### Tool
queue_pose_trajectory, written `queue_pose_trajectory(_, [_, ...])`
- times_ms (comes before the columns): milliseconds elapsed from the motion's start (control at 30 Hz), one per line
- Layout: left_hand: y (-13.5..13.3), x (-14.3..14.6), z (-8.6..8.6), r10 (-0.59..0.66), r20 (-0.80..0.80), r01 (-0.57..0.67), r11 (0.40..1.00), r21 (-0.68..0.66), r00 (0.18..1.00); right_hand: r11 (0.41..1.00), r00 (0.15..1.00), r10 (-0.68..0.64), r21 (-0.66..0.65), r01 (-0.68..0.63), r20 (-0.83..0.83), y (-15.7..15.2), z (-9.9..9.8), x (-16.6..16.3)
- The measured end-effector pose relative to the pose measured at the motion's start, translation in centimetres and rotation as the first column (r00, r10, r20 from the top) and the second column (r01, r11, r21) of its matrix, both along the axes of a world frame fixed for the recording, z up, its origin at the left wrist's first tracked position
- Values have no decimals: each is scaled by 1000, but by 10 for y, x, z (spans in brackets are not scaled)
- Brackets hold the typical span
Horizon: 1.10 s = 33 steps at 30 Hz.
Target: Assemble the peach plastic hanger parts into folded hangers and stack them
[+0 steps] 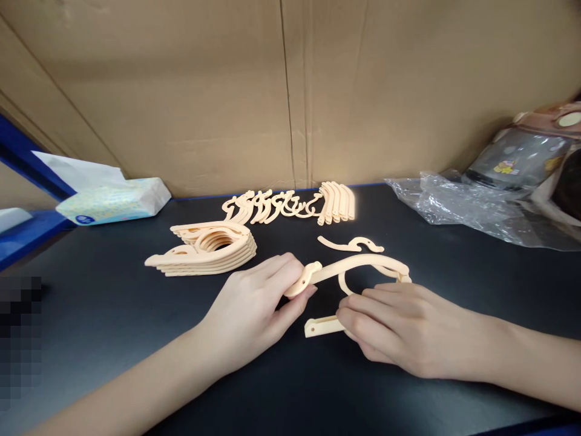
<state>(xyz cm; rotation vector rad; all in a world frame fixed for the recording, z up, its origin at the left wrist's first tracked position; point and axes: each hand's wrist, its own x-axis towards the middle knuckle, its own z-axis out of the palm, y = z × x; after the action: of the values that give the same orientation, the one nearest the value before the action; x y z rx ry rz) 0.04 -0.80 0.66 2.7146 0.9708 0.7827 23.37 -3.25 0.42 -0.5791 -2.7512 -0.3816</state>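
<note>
Both hands are on a cream plastic folding hanger (363,263) over the black table. My left hand (254,306) pinches the end of its long curved arm, and a small hook-shaped end sticks out between thumb and fingers. My right hand (408,330) is closed around the other arm, whose straight slotted end juts out to the left. The right fingertips are partly hidden. Just behind the hanger lies a loose hook piece (351,244). To the left of my hands sits a stack of folded hangers (206,249).
At the table's back are several loose hook pieces (258,207) and a row of curved hanger arms (336,203). A tissue pack (113,201) is at back left. On the right lie a clear plastic bag (463,203) and a transparent bottle (517,158). Cardboard (204,91) stands behind.
</note>
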Motion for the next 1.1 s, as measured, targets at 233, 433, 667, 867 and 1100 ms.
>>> queue_pose_trajectory(233, [-1,-1,-3,30,-2,-29,999,31,1000,1000,998,-12,-27,13,57,-1,-1,1])
queue_pose_trajectory(433, [0,-1,-1,60,14,-61,993,99,998,999,1000,-14,-35,14,0,1,-3,2])
queue_pose_trajectory(667, [4,-2,2,94,51,-99,989,110,994,999,1000,-3,-32,3,2,3,-2,1])
queue_pose_trajectory(867, [1,-3,0,99,40,-104,987,120,994,1000,1000,4,10,-4,7,3,0,2])
queue_pose_trajectory(1100, [2,-2,-1,71,-7,-71,995,67,997,997,999,4,71,-2,-33,4,0,2])
